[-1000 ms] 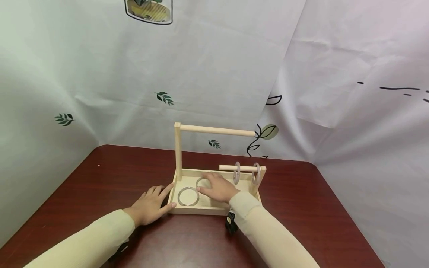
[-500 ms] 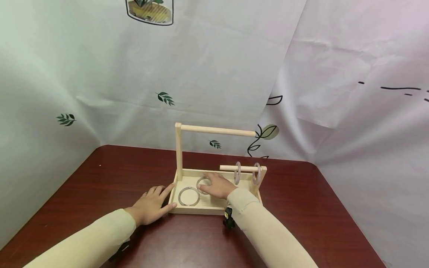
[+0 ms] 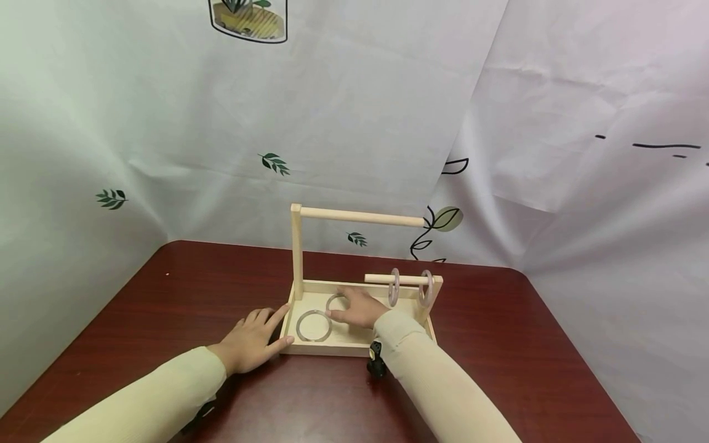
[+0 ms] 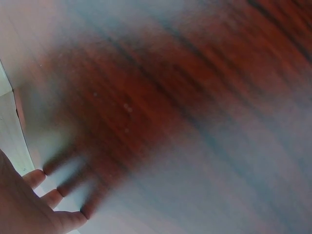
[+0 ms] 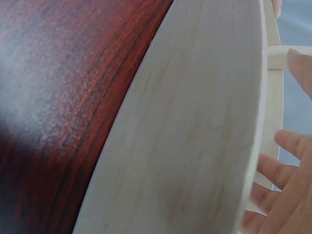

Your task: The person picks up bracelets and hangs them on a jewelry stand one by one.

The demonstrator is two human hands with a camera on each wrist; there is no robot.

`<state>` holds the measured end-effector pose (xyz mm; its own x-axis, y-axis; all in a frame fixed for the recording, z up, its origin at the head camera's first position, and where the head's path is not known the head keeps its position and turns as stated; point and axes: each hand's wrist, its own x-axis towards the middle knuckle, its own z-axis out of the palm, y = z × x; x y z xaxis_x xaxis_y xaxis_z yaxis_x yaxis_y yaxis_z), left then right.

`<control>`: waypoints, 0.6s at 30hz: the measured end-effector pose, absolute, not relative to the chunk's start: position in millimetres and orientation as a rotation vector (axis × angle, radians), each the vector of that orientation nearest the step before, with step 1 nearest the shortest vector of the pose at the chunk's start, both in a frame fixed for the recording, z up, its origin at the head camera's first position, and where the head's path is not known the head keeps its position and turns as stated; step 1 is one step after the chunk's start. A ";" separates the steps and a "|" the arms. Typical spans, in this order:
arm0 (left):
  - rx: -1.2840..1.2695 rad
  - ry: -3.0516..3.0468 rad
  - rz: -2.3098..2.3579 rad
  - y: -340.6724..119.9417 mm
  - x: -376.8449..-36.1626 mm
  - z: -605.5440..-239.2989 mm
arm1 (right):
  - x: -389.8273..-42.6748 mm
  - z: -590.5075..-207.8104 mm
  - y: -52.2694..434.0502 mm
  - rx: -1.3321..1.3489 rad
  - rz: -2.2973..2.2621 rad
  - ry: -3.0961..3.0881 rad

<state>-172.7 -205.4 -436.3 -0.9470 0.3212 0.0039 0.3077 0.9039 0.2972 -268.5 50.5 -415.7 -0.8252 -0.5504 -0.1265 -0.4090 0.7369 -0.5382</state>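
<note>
A light wooden tray (image 3: 343,351) with an upright rack holds two clear, pale bangles on its floor. The nearer bangle (image 3: 298,326) lies flat at the left. Over the second bangle (image 3: 328,303) is my right hand (image 3: 359,309), thumb at its near edge and fingertips at its far side, covering its right part. Fingers and thumb look spread apart in the right wrist view. Two more bangles, one (image 3: 391,295) inward and one (image 3: 422,296) by the post, hang on the short peg (image 3: 376,279). My left hand (image 3: 249,341) rests spread against the tray's left end.
A taller post (image 3: 296,252) at the tray's back left carries a long bare rod (image 3: 360,216) above the hands. The tray stands on a dark red wooden table (image 3: 498,344). A white printed cloth (image 3: 354,111) hangs behind and at both sides.
My right hand has shifted only slightly about the second bangle, its wrist edging left. The left hand stays at the tray's end, and the hanging bangles keep their places.
</note>
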 end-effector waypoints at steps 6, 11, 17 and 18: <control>0.502 3.026 0.452 -204.5 -172.9 -436.6 | -271.8 -421.6 52.1 -0.760 -0.729 2.671; 0.492 3.024 0.456 -204.1 -172.1 -435.9 | -277.1 -428.5 53.2 -0.761 -0.693 2.691; 0.485 3.025 0.465 -204.5 -171.9 -436.5 | -277.2 -430.5 52.3 -0.715 -0.663 2.710; 0.483 3.026 0.464 -204.6 -171.9 -436.7 | -276.8 -430.5 51.9 -0.709 -0.658 2.715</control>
<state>-171.9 -204.6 -436.7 -0.9506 0.3103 0.0054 0.2976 0.9067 0.2988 -276.8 51.9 -430.5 -0.8475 -0.5144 -0.1309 -0.3974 0.7784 -0.4860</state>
